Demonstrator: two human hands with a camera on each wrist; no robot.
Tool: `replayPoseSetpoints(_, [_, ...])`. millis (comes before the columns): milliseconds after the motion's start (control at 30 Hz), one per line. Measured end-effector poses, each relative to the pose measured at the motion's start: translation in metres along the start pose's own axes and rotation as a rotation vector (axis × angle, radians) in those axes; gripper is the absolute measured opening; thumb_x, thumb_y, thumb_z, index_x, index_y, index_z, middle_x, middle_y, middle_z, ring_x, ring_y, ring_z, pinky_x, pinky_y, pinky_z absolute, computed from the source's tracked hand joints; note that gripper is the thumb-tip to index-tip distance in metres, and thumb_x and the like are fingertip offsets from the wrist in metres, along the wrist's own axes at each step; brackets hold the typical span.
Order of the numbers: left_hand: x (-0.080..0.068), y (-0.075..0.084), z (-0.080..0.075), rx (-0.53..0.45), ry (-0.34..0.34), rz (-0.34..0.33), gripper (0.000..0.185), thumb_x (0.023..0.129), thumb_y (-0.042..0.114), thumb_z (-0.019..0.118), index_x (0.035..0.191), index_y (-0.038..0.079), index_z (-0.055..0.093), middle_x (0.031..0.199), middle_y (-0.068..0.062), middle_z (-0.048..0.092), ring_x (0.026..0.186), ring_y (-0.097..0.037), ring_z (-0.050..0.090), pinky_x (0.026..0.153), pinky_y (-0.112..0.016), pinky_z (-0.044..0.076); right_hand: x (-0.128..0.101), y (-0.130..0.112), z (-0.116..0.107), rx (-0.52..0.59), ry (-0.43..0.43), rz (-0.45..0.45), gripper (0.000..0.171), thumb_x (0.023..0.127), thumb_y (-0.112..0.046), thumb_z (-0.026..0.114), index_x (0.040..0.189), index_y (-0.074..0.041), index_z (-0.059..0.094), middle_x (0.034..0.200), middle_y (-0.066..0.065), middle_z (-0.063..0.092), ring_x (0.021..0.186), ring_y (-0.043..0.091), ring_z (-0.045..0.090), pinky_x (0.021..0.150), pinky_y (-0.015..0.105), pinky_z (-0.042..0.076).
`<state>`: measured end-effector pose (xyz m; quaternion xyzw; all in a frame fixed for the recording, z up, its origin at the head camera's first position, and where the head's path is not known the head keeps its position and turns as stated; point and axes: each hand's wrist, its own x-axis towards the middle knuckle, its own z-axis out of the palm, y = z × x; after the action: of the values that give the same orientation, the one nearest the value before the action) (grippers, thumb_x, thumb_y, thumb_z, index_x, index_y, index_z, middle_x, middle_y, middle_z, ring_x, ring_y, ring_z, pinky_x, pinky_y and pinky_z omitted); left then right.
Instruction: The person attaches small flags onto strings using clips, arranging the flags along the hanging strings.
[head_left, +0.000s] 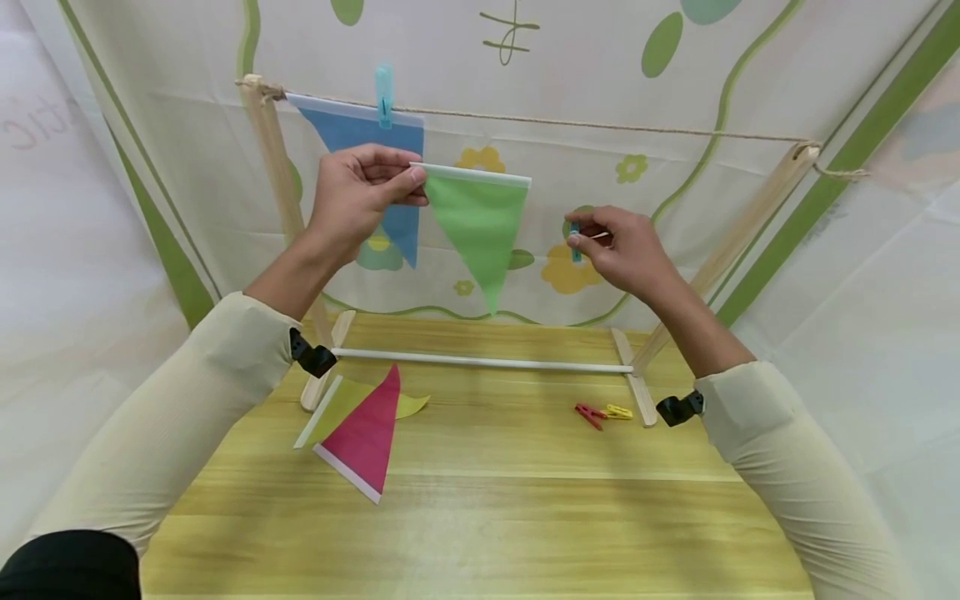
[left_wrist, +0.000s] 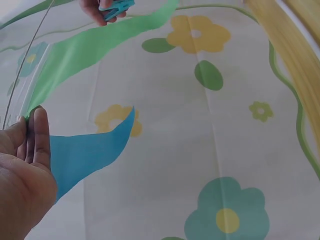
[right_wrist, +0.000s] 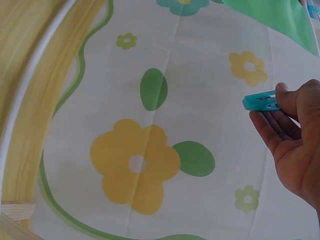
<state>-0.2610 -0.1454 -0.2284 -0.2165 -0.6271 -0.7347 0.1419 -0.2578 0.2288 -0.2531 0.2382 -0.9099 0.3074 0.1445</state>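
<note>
My left hand (head_left: 360, 196) pinches the white top edge of a green triangular flag (head_left: 476, 225) and holds it up just under the string (head_left: 600, 125). A blue flag (head_left: 360, 133) hangs on that string behind it, fixed by a light-blue clothespin (head_left: 384, 96). To the right, my right hand (head_left: 615, 246) pinches a teal clothespin (head_left: 574, 242) between thumb and fingers; the right wrist view shows this clothespin (right_wrist: 260, 101) at my fingertips. In the left wrist view the blue flag (left_wrist: 90, 150) and the green flag (left_wrist: 95, 47) lie past my palm.
The string runs between two slanted wooden posts (head_left: 273, 167) on a stand with a white rod (head_left: 480, 362). On the yellow wooden table (head_left: 487, 517) lie a pink flag (head_left: 367, 433), a yellow-green flag (head_left: 341, 404), and red (head_left: 590, 414) and yellow (head_left: 619, 412) clothespins. A flowered cloth (head_left: 675, 192) hangs behind.
</note>
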Motion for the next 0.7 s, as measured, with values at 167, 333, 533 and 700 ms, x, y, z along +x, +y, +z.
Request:
replayPoseSetpoints(167, [0.002,0.000,0.004,-0.060,0.009,-0.001,0.008,0.101,-0.003,0.081,0.108,-0.006,0.082,0.091,-0.008,0.085,0.078,-0.018,0.084,0.077,-0.033,0.072,0.004,-0.006,-0.004,0.011,0.019,-0.019,0.033,0.114,-0.016,0.069,0.144,-0.003,0.075,0.127,0.022,0.079,0.111,0.038,0.078,0.087,0.005,0.051])
replayPoseSetpoints(333, [0.005,0.000,0.008,-0.121,0.018,-0.010,0.007,0.101,-0.004,0.081,0.106,-0.007,0.083,0.090,-0.011,0.086,0.078,-0.020,0.084,0.077,-0.034,0.072,0.008,-0.014,-0.010,0.014,0.034,-0.039,0.031,0.114,-0.015,0.070,0.143,-0.004,0.076,0.126,0.022,0.080,0.109,0.039,0.078,0.086,0.005,0.051])
replayPoseSetpoints(533, [0.008,0.002,0.011,-0.164,0.022,-0.022,0.007,0.101,-0.003,0.081,0.106,-0.007,0.083,0.090,-0.012,0.085,0.077,-0.022,0.084,0.077,-0.035,0.072,0.013,-0.022,-0.020,-0.008,0.063,-0.086,0.030,0.113,-0.013,0.071,0.141,-0.004,0.077,0.124,0.021,0.081,0.102,0.023,0.079,0.087,0.004,0.053])
replayPoseSetpoints(700, [0.011,0.003,0.013,-0.169,0.039,-0.032,0.007,0.102,-0.001,0.081,0.106,-0.006,0.082,0.091,-0.011,0.084,0.078,-0.021,0.083,0.079,-0.034,0.072,0.019,-0.028,-0.026,-0.001,0.082,-0.108,0.030,0.112,-0.012,0.072,0.140,-0.003,0.078,0.120,0.020,0.082,0.091,-0.014,0.066,0.086,0.005,0.054])
